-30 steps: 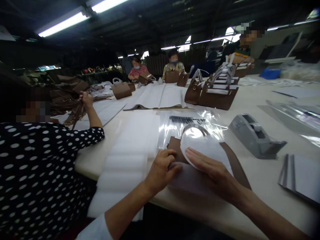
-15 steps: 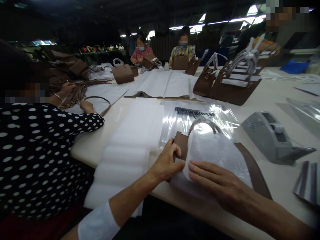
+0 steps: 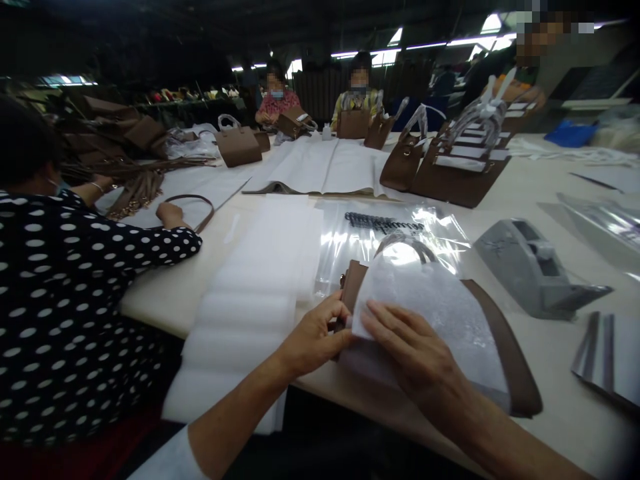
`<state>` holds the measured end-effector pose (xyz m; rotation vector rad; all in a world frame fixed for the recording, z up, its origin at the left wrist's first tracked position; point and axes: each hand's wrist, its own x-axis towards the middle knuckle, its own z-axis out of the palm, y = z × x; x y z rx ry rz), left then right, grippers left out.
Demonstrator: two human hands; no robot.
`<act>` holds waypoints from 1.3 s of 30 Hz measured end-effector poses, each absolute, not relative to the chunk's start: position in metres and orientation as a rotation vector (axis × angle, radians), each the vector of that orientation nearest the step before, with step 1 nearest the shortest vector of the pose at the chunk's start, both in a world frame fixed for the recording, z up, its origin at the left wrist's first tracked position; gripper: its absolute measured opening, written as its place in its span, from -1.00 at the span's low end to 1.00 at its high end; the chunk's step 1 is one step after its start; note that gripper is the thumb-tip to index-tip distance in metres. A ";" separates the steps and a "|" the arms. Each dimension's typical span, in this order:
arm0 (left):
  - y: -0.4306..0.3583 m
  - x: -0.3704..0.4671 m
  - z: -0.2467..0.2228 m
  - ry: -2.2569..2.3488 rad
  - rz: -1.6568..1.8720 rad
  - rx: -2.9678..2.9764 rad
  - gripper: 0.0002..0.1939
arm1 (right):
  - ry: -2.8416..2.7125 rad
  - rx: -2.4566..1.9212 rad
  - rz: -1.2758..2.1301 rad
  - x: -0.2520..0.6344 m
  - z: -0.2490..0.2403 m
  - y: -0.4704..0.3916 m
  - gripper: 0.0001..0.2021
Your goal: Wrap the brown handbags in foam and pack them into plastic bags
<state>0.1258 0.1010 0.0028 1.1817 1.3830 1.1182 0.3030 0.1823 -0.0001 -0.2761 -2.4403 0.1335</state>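
A brown handbag [image 3: 505, 340] lies at the table's front edge, its handles standing up at the far side. A thin white wrapping sheet [image 3: 435, 300] covers most of its upper face. The bag's left end is gripped by my left hand [image 3: 315, 333], the thumb beside the sheet's edge and the fingertips partly hidden. Across the sheet's left part lies my right hand [image 3: 410, 340], fingers stretched out and pressing on it. Behind the bag is a clear plastic bag [image 3: 335, 233] with black print.
White foam sheets [image 3: 250, 300] overhang the front edge at left. A grey tape dispenser [image 3: 535, 273] stands right of the bag. Further back are stacked paper [image 3: 320, 163] and brown handbags [image 3: 450, 173]. A co-worker in polka dots [image 3: 90, 293] sits left, handling brown straps [image 3: 140, 193].
My left hand has shifted toward the bag's left end, and the sheet's left edge lies further left. My right hand's fingers have moved left with it. The co-worker at left has leaned away.
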 end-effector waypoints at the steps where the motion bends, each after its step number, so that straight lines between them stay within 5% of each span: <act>1: 0.102 0.129 0.002 1.392 1.144 1.135 -0.79 | -2.442 -0.210 0.140 0.305 0.000 0.183 -0.63; 11: 0.109 0.136 -0.011 1.475 1.171 0.893 -0.82 | -2.525 0.131 0.021 0.309 -0.003 0.183 -0.71; 27: 0.109 0.143 -0.019 1.808 1.313 1.134 -0.87 | -2.656 0.091 -0.020 0.305 -0.010 0.178 -0.67; 34: 0.079 0.117 -0.007 1.425 0.895 2.421 -0.49 | -2.709 0.045 0.168 0.300 0.002 0.174 -0.75; 39: 0.078 0.107 -0.013 1.436 0.783 2.663 -0.48 | -2.247 -0.402 0.236 0.353 0.021 0.184 -0.78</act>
